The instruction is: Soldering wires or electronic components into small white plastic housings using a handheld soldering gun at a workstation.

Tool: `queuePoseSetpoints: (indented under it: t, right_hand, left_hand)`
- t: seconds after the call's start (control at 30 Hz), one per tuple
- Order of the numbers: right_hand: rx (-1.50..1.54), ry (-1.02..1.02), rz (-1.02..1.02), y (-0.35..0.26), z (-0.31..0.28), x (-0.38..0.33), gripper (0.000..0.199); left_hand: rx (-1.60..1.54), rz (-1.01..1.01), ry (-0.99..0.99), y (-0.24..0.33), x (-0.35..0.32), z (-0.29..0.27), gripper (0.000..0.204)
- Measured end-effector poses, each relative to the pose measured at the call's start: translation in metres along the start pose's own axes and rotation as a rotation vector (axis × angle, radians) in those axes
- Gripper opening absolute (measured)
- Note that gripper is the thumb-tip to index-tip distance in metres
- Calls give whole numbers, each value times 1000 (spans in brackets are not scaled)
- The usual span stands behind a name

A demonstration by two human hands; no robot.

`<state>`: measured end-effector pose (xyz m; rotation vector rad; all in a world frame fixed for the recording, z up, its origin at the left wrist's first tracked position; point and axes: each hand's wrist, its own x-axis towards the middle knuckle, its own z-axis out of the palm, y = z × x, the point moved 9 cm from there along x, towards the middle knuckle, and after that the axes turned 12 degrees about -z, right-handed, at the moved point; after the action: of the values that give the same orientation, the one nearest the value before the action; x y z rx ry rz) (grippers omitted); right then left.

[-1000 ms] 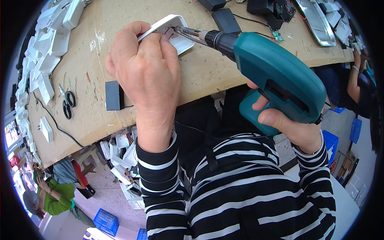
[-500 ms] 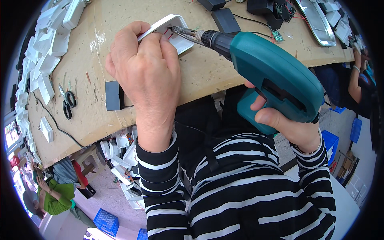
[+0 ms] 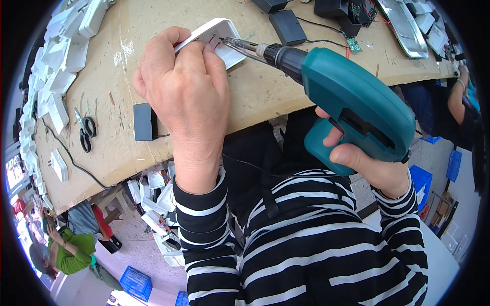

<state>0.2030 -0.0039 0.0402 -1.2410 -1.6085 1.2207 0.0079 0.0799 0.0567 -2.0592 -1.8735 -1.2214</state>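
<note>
A teal pistol-shaped soldering gun (image 3: 357,97) is gripped in my right hand (image 3: 360,155), thumb and fingers around its handle. Its thin metal tip, with a guide tube alongside, points up and left into a shallow white plastic case (image 3: 236,57). My left hand (image 3: 186,86) grips that case at its near left edge and covers part of it. Inside the case run short red wires (image 3: 211,39), close to the tip. Whether tip and wire touch is too small to tell. Next to my left wrist lies a small black box (image 3: 144,122) with a cord.
Scissors (image 3: 86,133) and a white plug-shaped piece (image 3: 58,164) lie at left, near a row of white housings (image 3: 64,84). At the back are a black adapter (image 3: 287,27), a green circuit board (image 3: 353,45) and a metal tray (image 3: 406,30). Other people sit at both sides.
The soldering gun has shifted slightly right and down, its tip drawn back a little within the case, and more red wire shows. My left hand and the case have hardly moved.
</note>
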Motion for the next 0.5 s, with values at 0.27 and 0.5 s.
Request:
queuePoseSetpoints:
  t: [0.27, 0.5]
  right_hand:
    - [116, 50, -11, -1, -8, -15, 80]
    - [324, 287, -117, -5, -21, -13, 83]
  left_hand:
    - [6, 6, 13, 1, 0, 0, 8]
    - [-89, 28, 32, 1, 2, -5, 9]
